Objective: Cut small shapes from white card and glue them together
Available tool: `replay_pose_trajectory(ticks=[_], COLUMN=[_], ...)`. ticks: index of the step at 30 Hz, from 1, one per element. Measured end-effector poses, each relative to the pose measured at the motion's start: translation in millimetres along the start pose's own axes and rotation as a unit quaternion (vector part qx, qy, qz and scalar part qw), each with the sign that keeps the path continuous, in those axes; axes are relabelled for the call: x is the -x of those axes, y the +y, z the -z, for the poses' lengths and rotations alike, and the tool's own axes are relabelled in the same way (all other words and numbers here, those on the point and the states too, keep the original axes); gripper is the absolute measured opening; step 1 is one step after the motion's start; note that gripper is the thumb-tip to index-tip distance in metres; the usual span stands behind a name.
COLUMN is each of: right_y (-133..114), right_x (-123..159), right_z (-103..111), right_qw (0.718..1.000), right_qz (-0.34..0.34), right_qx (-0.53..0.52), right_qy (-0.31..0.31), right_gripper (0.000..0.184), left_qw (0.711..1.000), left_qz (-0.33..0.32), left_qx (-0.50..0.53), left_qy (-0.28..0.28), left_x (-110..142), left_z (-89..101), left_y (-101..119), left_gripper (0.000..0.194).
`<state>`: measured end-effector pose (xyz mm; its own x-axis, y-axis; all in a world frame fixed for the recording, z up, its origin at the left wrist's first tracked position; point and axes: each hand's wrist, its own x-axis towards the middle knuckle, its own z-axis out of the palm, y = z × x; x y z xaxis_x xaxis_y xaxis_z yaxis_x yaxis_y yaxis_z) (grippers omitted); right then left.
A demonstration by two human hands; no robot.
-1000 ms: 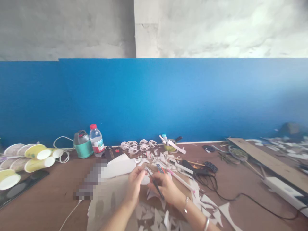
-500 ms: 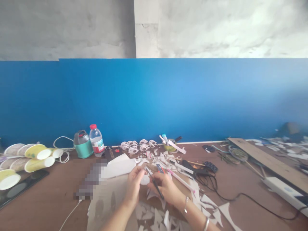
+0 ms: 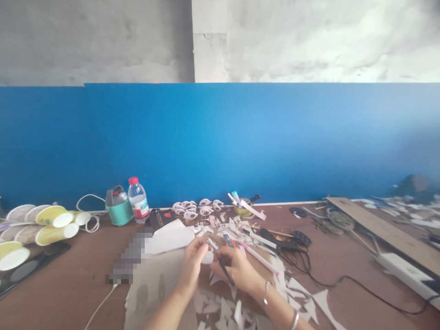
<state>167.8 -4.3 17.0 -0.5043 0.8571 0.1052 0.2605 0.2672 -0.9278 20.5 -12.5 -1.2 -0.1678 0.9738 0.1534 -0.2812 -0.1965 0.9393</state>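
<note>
My left hand (image 3: 192,265) pinches a small white paper piece (image 3: 207,257) over the brown table (image 3: 62,288). My right hand (image 3: 235,268) grips a dark pen-like tool (image 3: 222,266), whose tip meets the paper piece. Both hands hover above a brown cardboard sheet (image 3: 154,284) strewn with white paper offcuts (image 3: 223,311). A row of small white cut-out shapes (image 3: 195,208) lies farther back by the blue wall.
At left lie yellow-and-white paper cups (image 3: 44,224), a teal jug (image 3: 118,206) and a water bottle (image 3: 138,200). A white sheet (image 3: 172,238), a black glue gun (image 3: 278,243) with its cable, a yellow bowl (image 3: 242,209) and a wooden board (image 3: 381,231) sit around.
</note>
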Motion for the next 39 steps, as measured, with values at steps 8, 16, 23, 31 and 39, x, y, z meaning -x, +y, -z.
replay_pose_trajectory(ticks=[8, 16, 23, 31, 39], right_y=[-6.3, -5.4, -4.1, -6.8, -4.8], right_x=[0.8, 0.4, 0.3, 1.2, 0.5], right_z=[0.2, 1.1, 0.9, 1.3, 1.1], right_qw=[1.0, 1.0, 1.0, 1.0, 1.0], right_qz=[0.002, 0.011, 0.012, 0.009, 0.013], right_qx=[-0.003, 0.005, 0.01, 0.012, 0.009], right_qy=[0.001, 0.002, 0.004, 0.002, 0.0], right_gripper=[0.014, 0.015, 0.017, 0.017, 0.019], left_qw=[1.0, 1.0, 1.0, 1.0, 1.0], left_qz=[-0.005, 0.0, -0.003, -0.007, -0.017], left_qx=[-0.009, 0.004, -0.005, 0.01, -0.001], left_qy=[0.004, 0.007, 0.014, 0.004, 0.011], left_x=[0.0, 0.0, -0.2, 1.2, 0.7], left_z=[0.0, -1.5, -1.5, -1.7, 0.1], left_y=[0.1, 0.6, 2.4, 2.8, 1.5], left_gripper=[0.02, 0.02, 0.021, 0.02, 0.02])
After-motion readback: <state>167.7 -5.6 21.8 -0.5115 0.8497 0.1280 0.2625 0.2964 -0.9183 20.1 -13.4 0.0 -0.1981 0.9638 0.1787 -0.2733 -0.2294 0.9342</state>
